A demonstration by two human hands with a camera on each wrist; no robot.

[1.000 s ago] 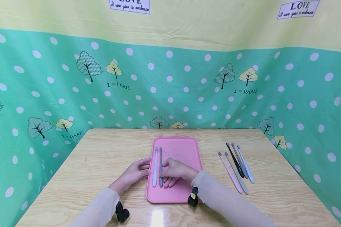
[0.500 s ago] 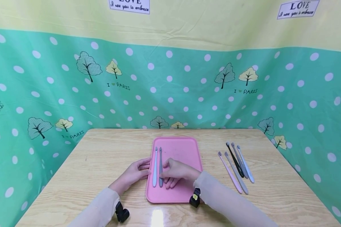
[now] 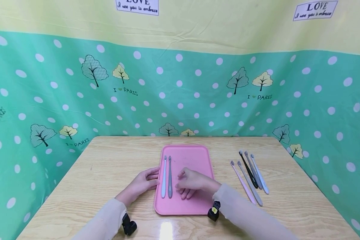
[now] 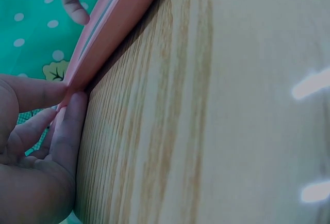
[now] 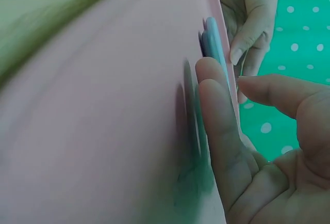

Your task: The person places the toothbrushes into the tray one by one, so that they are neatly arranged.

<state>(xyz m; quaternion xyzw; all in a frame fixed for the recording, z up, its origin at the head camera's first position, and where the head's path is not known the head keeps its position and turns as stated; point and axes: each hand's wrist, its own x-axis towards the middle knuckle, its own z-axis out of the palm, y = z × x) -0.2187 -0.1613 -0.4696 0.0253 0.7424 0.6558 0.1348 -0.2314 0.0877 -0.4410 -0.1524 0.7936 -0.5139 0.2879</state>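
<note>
Two toothbrushes lie side by side, heads away from me, on the left part of a pink tray: a pale blue toothbrush by the left rim and a grey toothbrush just right of it. My left hand holds the tray's left rim; the left wrist view has its thumb and fingers meeting at the edge. Over the tray, a little right of the grey toothbrush, hovers my right hand, with nothing between its loosely bent fingers and thumb.
Several more toothbrushes lie slanted on the wooden table to the right of the tray, among them a pink toothbrush and a black toothbrush. A green and yellow patterned curtain hangs behind the table.
My right hand has let go of the grey toothbrush and drawn off to the right. The toothbrush stays on the tray; my left hand has kept its place.
</note>
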